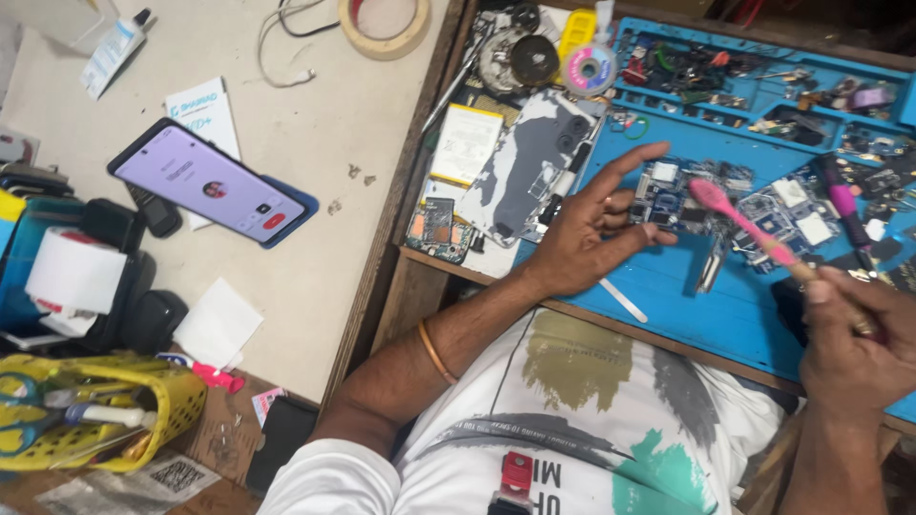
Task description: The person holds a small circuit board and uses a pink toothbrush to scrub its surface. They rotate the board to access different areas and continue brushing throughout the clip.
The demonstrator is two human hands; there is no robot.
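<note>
Left hand (pixel 589 227) rests released, fingers spread, on a circuit board (pixel 668 195); right hand (pixel 852 334), cut off at frame edge, grasps a pink toothbrush (pixel 754 234) above the blue mat (pixel 706 305).

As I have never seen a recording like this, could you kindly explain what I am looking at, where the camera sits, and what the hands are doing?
There is no machine here: a person works with two bare hands, and the single picture comes from a camera worn on their head, looking down. The left hand rests on a small circuit board on the blue work mat. The right hand has a closed grip on a pink toothbrush, its head over the boards. Nearby lie a phone back cover, a flat battery and a dark tool with a magenta grip. On the pale table to the left a lit phone lies beside a tape roll and a yellow basket.
</note>
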